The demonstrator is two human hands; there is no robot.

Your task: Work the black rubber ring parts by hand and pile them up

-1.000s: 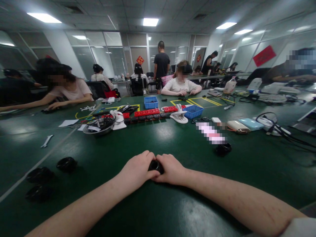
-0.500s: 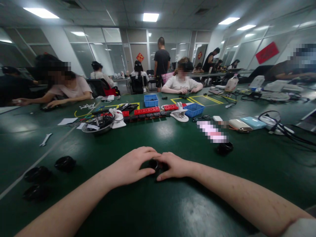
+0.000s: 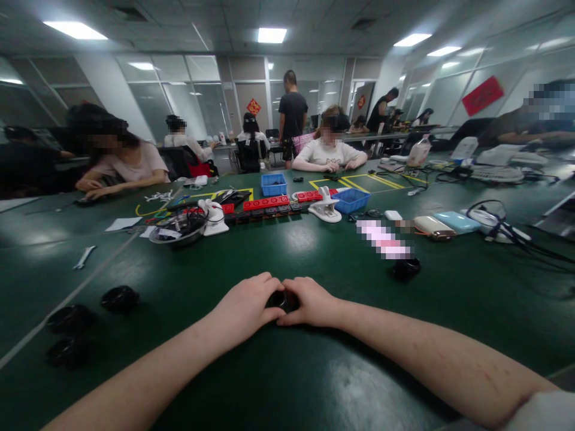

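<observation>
On the green table in front of me lies a glossy black ring-shaped roll (image 3: 283,300); its exact kind is hard to make out. My left hand (image 3: 251,302) curves round its left side, thumb at the near edge and fingers at the far edge. From the right, my right hand (image 3: 312,302) grips it likewise, so that the fingertips of both hands nearly meet. Much of the roll is covered by the fingers. Similar black rolls, the nearest (image 3: 119,298) among them, lie to the left, and another black roll (image 3: 405,268) sits to the right.
A wrench (image 3: 84,257) lies at left. Farther back stand a metal bowl (image 3: 173,238) of cables, white clamps (image 3: 326,208), a row of red and black parts (image 3: 266,205) and blue bins (image 3: 353,200). Power banks (image 3: 433,228) and cables are at right. Co-workers (image 3: 330,149) sit around the table.
My left fingers have drawn back from over the right hand, and both hands now close round the roll from either side. The co-worker at left has brought one hand in toward the other.
</observation>
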